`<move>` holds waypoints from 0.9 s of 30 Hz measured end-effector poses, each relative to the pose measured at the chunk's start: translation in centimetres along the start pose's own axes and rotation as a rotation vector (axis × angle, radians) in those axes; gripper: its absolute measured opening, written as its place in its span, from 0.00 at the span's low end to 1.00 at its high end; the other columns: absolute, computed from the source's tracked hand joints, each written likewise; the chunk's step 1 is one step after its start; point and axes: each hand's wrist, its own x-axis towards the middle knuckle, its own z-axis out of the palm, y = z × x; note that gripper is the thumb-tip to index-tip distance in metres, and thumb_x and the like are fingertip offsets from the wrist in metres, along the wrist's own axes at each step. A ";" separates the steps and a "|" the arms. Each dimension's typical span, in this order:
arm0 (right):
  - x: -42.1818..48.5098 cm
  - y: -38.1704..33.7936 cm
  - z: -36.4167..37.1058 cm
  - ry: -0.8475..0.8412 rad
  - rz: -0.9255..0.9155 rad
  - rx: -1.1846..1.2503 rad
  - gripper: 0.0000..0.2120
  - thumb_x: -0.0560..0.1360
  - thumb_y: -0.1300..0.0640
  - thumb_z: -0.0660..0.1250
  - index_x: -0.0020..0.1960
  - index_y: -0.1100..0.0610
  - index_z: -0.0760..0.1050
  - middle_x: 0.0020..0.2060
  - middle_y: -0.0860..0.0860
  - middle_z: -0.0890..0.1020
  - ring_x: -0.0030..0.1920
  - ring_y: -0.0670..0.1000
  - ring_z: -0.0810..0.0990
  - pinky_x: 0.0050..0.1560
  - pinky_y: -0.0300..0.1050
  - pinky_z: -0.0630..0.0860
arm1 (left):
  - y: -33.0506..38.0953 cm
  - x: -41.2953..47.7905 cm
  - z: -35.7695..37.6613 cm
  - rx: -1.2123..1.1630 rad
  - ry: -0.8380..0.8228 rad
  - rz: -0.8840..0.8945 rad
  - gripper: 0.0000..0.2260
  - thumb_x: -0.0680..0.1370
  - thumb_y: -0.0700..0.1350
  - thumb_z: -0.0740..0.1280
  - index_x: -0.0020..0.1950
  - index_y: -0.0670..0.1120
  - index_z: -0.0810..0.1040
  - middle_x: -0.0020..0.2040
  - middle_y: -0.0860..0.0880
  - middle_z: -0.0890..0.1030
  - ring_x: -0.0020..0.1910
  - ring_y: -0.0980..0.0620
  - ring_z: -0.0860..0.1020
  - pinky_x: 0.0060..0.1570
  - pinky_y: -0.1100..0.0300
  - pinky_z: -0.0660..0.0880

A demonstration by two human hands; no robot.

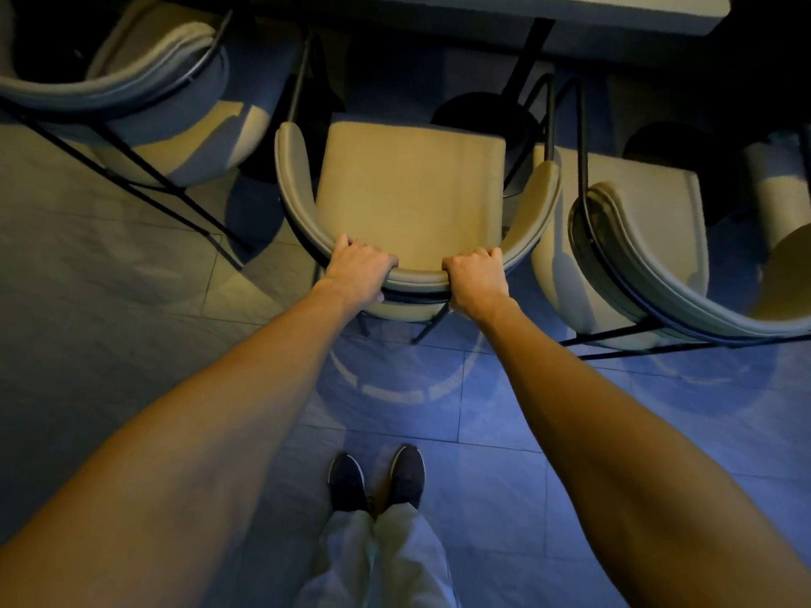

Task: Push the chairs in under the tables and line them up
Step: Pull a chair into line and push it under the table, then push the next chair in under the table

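Both hands clamp the curved backrest of the beige cushioned black-framed chair: left hand, right hand. Beyond them, perhaps a grey table.

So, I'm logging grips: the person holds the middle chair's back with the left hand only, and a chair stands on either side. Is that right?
Not quite. The head view shows both the left hand and the right hand gripping the back of the middle chair. The rest holds: a chair to the left and a chair to the right flank it.
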 end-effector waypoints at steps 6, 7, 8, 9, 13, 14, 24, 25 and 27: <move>-0.9 -3.4 -4.7 -0.172 -0.141 0.200 0.25 0.76 0.50 0.70 0.70 0.55 0.70 0.63 0.56 0.78 0.62 0.60 0.77 0.59 0.53 0.73 | -0.1 -3.4 -1.9 -0.082 0.002 0.002 0.27 0.76 0.62 0.67 0.72 0.52 0.70 0.65 0.46 0.77 0.66 0.43 0.72 0.66 0.48 0.65; -0.9 -3.9 -6.0 -0.164 -0.165 0.225 0.27 0.75 0.49 0.70 0.71 0.55 0.69 0.64 0.57 0.78 0.63 0.60 0.77 0.59 0.52 0.74 | -0.5 -4.3 -2.7 -0.100 0.011 -0.010 0.27 0.77 0.61 0.66 0.73 0.52 0.69 0.66 0.46 0.76 0.67 0.43 0.71 0.65 0.47 0.65; -0.9 -4.3 -7.3 -0.148 -0.184 0.245 0.28 0.75 0.49 0.70 0.73 0.55 0.69 0.64 0.57 0.79 0.63 0.59 0.77 0.59 0.51 0.76 | -1.2 -5.2 -3.6 -0.112 0.024 -0.026 0.26 0.78 0.60 0.66 0.73 0.52 0.69 0.66 0.46 0.76 0.67 0.43 0.71 0.65 0.47 0.66; -1.0 -4.8 -8.7 -0.125 -0.197 0.263 0.29 0.76 0.48 0.70 0.73 0.55 0.68 0.64 0.57 0.79 0.63 0.59 0.77 0.59 0.51 0.77 | -2.0 -6.1 -4.6 -0.119 0.038 -0.047 0.25 0.78 0.60 0.65 0.73 0.52 0.69 0.66 0.45 0.76 0.67 0.43 0.71 0.64 0.46 0.67; -1.2 -7.3 -14.7 -0.062 -0.241 0.280 0.31 0.76 0.47 0.71 0.75 0.55 0.67 0.65 0.57 0.78 0.64 0.59 0.77 0.61 0.51 0.76 | -6.7 -10.0 -8.2 -0.128 0.098 -0.147 0.25 0.80 0.60 0.63 0.74 0.52 0.68 0.67 0.45 0.75 0.66 0.42 0.72 0.62 0.45 0.68; -1.3 -8.1 -16.3 -0.048 -0.258 0.266 0.31 0.76 0.48 0.71 0.75 0.55 0.67 0.66 0.57 0.78 0.64 0.59 0.77 0.61 0.50 0.76 | -8.1 -11.0 -9.1 -0.123 0.112 -0.170 0.25 0.80 0.60 0.63 0.74 0.52 0.68 0.67 0.45 0.75 0.66 0.42 0.72 0.62 0.45 0.68; 1.5 -21.1 -28.3 0.052 -0.359 0.245 0.28 0.76 0.49 0.70 0.73 0.56 0.69 0.64 0.58 0.79 0.64 0.61 0.77 0.61 0.53 0.74 | -24.1 -17.3 -13.0 -0.151 0.174 -0.318 0.25 0.80 0.59 0.63 0.75 0.54 0.66 0.69 0.46 0.74 0.69 0.42 0.70 0.65 0.45 0.67; 2.1 -22.8 -29.2 0.049 -0.358 0.262 0.28 0.75 0.49 0.70 0.72 0.55 0.69 0.64 0.57 0.79 0.64 0.60 0.77 0.61 0.53 0.76 | -25.9 -17.7 -13.1 -0.144 0.174 -0.326 0.25 0.80 0.60 0.63 0.75 0.54 0.66 0.69 0.46 0.74 0.69 0.42 0.70 0.65 0.45 0.67; 3.3 -26.1 -30.6 0.040 -0.358 0.298 0.28 0.74 0.50 0.71 0.71 0.55 0.70 0.63 0.56 0.79 0.63 0.60 0.78 0.60 0.55 0.77 | -29.3 -18.6 -13.1 -0.132 0.161 -0.330 0.26 0.80 0.60 0.63 0.76 0.53 0.65 0.69 0.46 0.73 0.68 0.42 0.70 0.65 0.44 0.67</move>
